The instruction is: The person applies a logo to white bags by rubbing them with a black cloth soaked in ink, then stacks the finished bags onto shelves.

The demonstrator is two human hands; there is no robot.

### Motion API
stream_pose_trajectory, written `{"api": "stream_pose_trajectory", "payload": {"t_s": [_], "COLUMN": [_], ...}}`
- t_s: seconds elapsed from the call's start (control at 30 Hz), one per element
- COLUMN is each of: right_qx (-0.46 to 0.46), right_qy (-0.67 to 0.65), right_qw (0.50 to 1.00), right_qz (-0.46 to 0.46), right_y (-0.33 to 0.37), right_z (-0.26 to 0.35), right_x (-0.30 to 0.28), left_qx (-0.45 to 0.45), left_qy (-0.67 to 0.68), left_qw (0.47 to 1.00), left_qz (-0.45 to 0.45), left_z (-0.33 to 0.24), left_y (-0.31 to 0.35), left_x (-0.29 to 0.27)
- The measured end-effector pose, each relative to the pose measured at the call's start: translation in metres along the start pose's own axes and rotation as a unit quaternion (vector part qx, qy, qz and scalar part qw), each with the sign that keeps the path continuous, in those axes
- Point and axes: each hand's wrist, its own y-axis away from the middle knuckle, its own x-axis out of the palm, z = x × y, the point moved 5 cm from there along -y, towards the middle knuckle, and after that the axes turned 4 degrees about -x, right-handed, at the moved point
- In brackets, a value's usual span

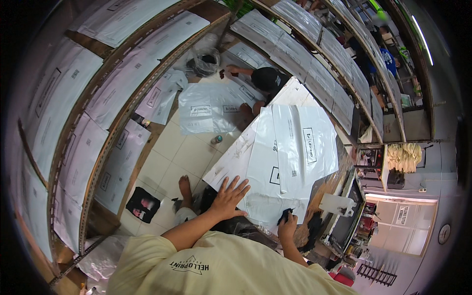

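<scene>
My left hand [230, 197] lies flat with its fingers spread, at the near left edge of a white plastic sheet [263, 147] on the work table. My right hand [288, 227] is closed on a bunched black cloth [284, 214], pressed against the near part of that sheet. Another white plastic sheet [307, 147], with black print and a fold along it, rests over the first. Glossy wrinkles run across both. The table's white board [236, 155] shows along the left side of the sheets.
Racks with white plastic sheets [78, 152] stand left and far right. Beyond the table, a person in a black cap [268, 80] is low by more sheets [209, 105]. A small bottle [216, 139] and a black cushion-like item [143, 204] are on the tiled floor. A translucent container [338, 204] stands right.
</scene>
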Motion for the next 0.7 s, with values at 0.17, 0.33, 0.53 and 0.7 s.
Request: {"api": "stream_pose_trajectory", "payload": {"t_s": [0.17,0.33,0.53,0.7], "right_qx": [-0.01,-0.026,0.0,0.009], "right_qy": [0.0,-0.011,0.0,-0.013], "right_qw": [1.0,1.0,1.0,1.0], "right_qz": [-0.005,-0.007,0.008,0.008], "right_y": [0.001,0.002,0.001,0.0], "right_z": [-0.011,-0.009,-0.012,-0.008], "right_x": [0.006,0.006,0.007,0.006], "left_qx": [0.001,0.0,0.002,-0.003], "left_qy": [0.002,-0.002,-0.002,-0.008], "left_qw": [1.0,1.0,1.0,1.0], "left_qz": [-0.005,-0.003,-0.009,0.005], "left_z": [-0.001,0.0,-0.001,0.001], "left_y": [0.002,0.002,0.002,0.0], "left_x": [0.0,-0.001,0.001,0.004]}}
